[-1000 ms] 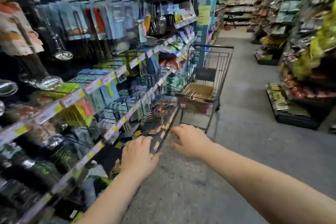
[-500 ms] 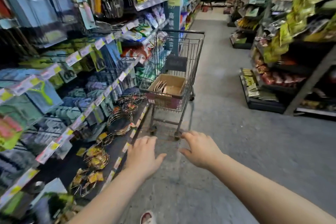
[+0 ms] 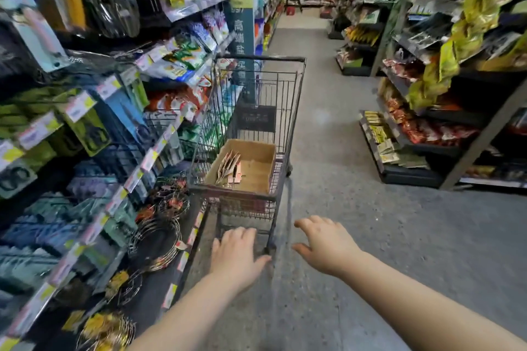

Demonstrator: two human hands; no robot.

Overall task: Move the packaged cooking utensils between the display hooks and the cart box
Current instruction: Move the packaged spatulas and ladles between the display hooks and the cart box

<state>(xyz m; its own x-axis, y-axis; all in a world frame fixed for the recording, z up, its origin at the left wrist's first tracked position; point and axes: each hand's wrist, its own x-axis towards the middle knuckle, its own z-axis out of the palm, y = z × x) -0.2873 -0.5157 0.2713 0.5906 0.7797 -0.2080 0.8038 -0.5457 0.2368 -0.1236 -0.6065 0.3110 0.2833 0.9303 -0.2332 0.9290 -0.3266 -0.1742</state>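
Packaged utensils (image 3: 229, 167) lean at the left side of the box (image 3: 256, 177), which sits inside the cart (image 3: 265, 88). Left hand (image 3: 235, 253) and right hand (image 3: 325, 245) hover before the cart's near end, fingers spread, holding nothing. Shelves (image 3: 114, 128) flank the cart's left side.

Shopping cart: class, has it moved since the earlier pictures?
No. The shopping cart still stands right beside the blue aisle sign, as before. It only looks larger because the head camera has come closer along the aisle.
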